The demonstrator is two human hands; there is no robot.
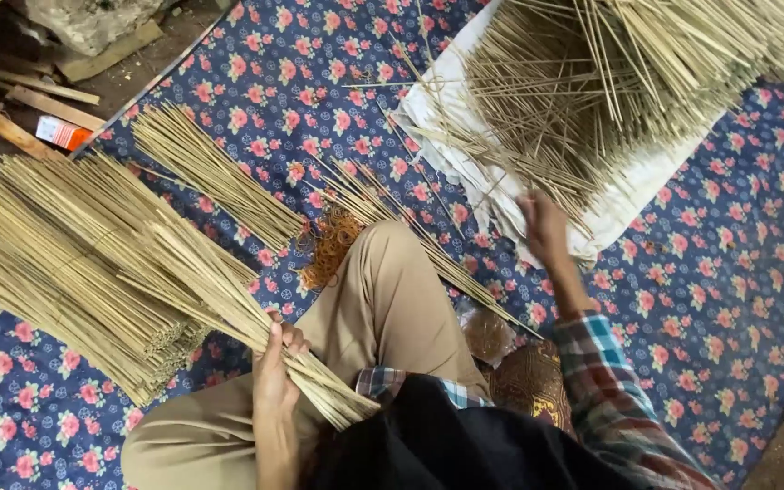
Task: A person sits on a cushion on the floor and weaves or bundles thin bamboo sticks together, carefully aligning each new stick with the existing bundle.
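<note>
Two stick heaps flank the knee (392, 290) on a floral cloth (719, 272): the pile (628, 73) up right of it on a white sheet (501, 195), the stack (56, 263) left; left hand (274, 372) grips a bundle (229, 308) beside the knee; right hand (544, 227) touches the pile's edge, its grip unclear; rubber bands (330, 247) lie just above the knee.

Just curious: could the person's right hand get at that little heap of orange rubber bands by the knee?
Probably yes: the right hand is empty at the big stick pile, and only the knee lies between it and the rubber bands.
</note>
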